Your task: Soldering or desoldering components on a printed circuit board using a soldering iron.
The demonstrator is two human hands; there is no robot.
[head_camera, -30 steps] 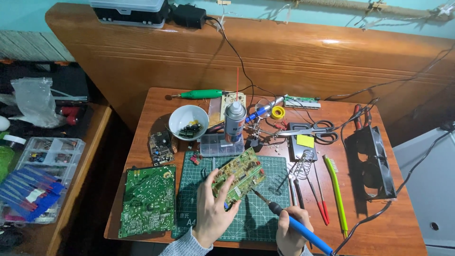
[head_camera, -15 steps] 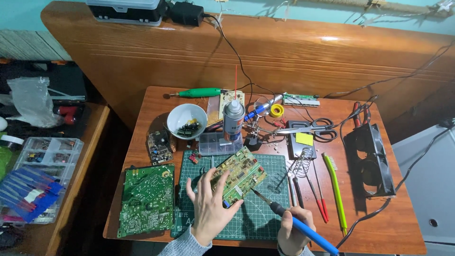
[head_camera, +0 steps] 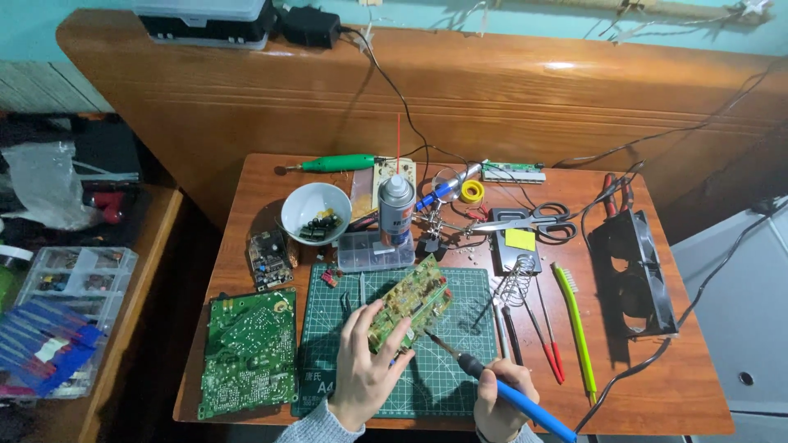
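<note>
Left hand [head_camera: 365, 379]: grip closed on the near left edge of the board [head_camera: 410, 302], fingers curled over its rim, holding it tilted up off the mat [head_camera: 443, 385]. Board's long axis runs from the left grip up and to the right, away from the person. Right hand [head_camera: 499, 400]: grip closed round the blue handle of the iron [head_camera: 480, 373]; its shaft points up and left from this grip, tip at the board's near right edge, touching or just short of it, cannot tell. Right hand is the nearer to that edge. Further out: iron stand [head_camera: 515, 283] beyond the right grip, larger green board [head_camera: 248, 351] flat on the desk [head_camera: 657, 385] left of the left grip, spray can [head_camera: 396, 209] beyond both.
</note>
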